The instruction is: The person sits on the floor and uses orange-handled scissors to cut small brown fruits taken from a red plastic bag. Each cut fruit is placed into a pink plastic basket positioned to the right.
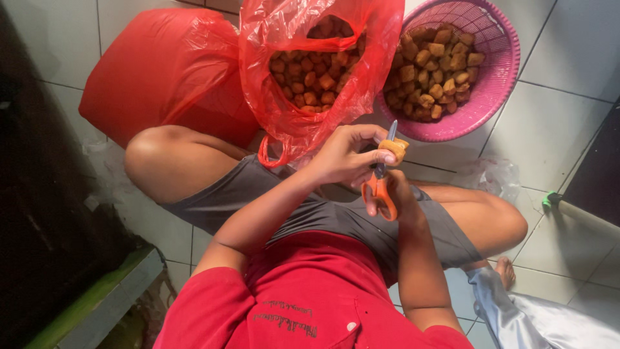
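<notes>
Just below the open red plastic bag (310,71) of fried tofu puffs, the left hand (345,155) pinches one tofu puff (394,149) while the right hand (395,194) grips orange-handled scissors (381,184) whose blades touch it, the pink basket (494,77) of puffs standing right of the bag.

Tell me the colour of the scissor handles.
Orange, on the scissors in the right hand; head view.

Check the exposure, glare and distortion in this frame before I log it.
Head view: daylight is soft and even on the pink basket and the hands; the left edge falls into deep shadow; glare streaks the red plastic bag; wide-angle bending at the borders; the scissors stay sharp.
</notes>
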